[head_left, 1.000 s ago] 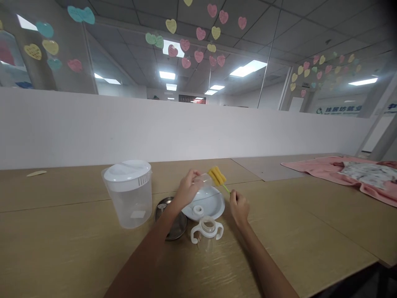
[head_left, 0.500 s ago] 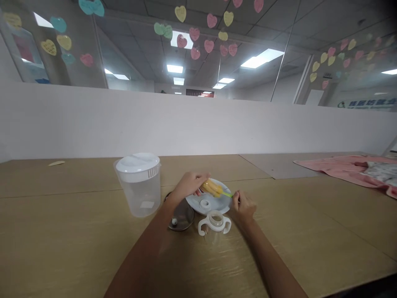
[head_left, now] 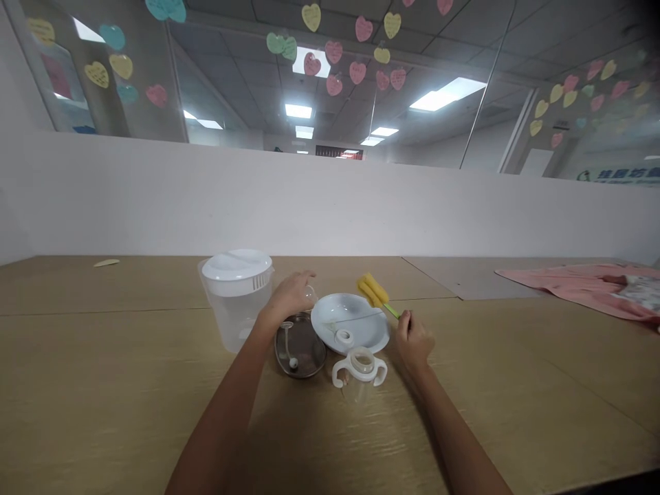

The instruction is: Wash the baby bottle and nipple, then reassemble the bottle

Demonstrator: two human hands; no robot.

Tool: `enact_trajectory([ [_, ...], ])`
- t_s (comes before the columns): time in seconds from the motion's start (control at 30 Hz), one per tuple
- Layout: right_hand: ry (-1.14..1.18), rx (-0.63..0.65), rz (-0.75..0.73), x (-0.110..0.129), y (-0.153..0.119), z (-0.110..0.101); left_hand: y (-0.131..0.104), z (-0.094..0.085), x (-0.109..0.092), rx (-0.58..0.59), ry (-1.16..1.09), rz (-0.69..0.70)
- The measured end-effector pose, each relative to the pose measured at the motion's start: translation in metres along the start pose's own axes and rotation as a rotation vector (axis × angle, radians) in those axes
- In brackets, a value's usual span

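Note:
My right hand (head_left: 414, 338) is closed round the green handle of a yellow sponge brush (head_left: 375, 290), whose head points up and left above the plate's right side. Beyond the dark metal tray (head_left: 306, 347), my left hand (head_left: 291, 297) is closed on a small clear cup-like piece (head_left: 310, 294), partly hidden by the fingers. A white plate (head_left: 330, 316) holds a white ring (head_left: 344, 337). In front of it stands a clear bottle (head_left: 359, 390) with a white two-handled collar (head_left: 362, 364). A straw with a small weight (head_left: 293, 363) lies in the tray.
A clear pitcher with a white lid (head_left: 238, 265) stands left of the tray. A pink cloth (head_left: 562, 282) lies at the far right. A thin pale piece (head_left: 106, 262) is at the back left, before the white partition (head_left: 330, 206).
The sponge brush has come out of the clear piece and swung upright. My left hand has moved left with the clear piece, away from the plate.

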State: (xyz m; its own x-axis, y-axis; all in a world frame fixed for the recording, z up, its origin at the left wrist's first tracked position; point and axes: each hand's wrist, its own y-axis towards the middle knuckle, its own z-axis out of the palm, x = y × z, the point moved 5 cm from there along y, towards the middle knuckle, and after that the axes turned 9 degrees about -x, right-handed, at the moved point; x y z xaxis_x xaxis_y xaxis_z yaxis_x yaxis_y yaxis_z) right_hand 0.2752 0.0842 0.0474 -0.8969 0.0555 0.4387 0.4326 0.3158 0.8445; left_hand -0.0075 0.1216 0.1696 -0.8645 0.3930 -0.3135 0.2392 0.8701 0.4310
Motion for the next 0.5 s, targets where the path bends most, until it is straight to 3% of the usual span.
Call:
enact_trajectory([
  [0.17,0.025,0.058,0.040,0.001,0.002,0.001,0.006,0.018,0.022,0.019,0.074,-0.098],
  [0.5,0.043,0.085,0.114,0.000,0.006,0.000,0.012,0.062,0.045,0.204,0.118,-0.165],
])
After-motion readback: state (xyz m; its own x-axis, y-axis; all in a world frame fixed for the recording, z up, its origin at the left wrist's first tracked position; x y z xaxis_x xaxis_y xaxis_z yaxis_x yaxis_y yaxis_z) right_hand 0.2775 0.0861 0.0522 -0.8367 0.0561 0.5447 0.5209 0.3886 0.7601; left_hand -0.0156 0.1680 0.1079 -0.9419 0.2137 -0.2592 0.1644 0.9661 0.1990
